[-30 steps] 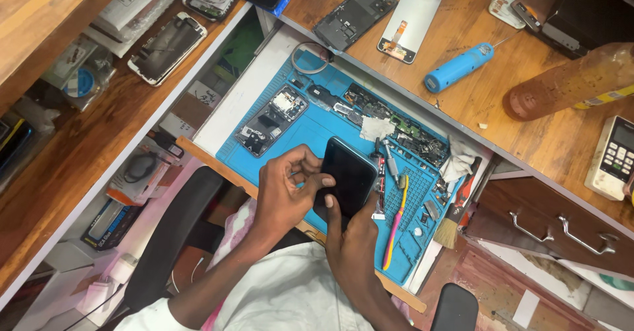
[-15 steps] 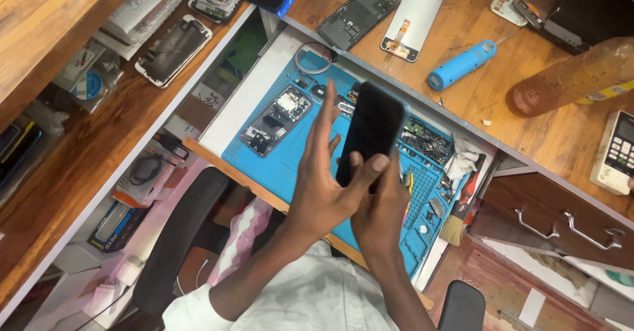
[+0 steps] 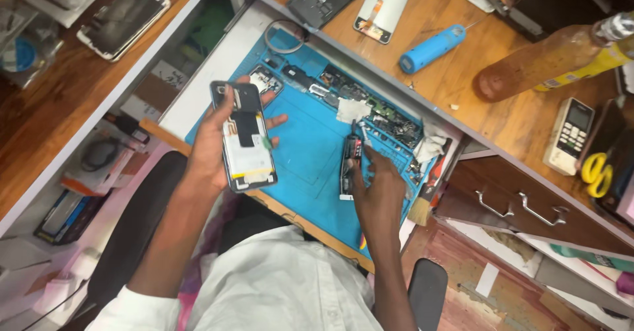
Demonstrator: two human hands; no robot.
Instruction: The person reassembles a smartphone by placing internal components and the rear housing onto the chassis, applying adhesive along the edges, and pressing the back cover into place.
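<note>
Since the earlier frame my left hand (image 3: 212, 147) has lifted the opened phone (image 3: 243, 135) to frame left, long axis vertical, gripped. My right hand (image 3: 376, 185), at centre, seemingly pinches a dark narrow part (image 3: 349, 166) on the blue mat (image 3: 307, 159).

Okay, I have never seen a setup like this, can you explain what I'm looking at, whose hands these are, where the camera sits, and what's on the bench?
The camera sits on a person's head and looks down at their own two bare hands; there is no machine. The left hand holds an opened phone, its back off so the inner parts show. The right hand rests on a narrow dark phone part standing on edge on the blue work mat. Small loose phone parts lie along the mat's far edge. On the wooden bench beyond lie a blue cylindrical tool, a white phone panel, an amber bottle and a small remote control.
</note>
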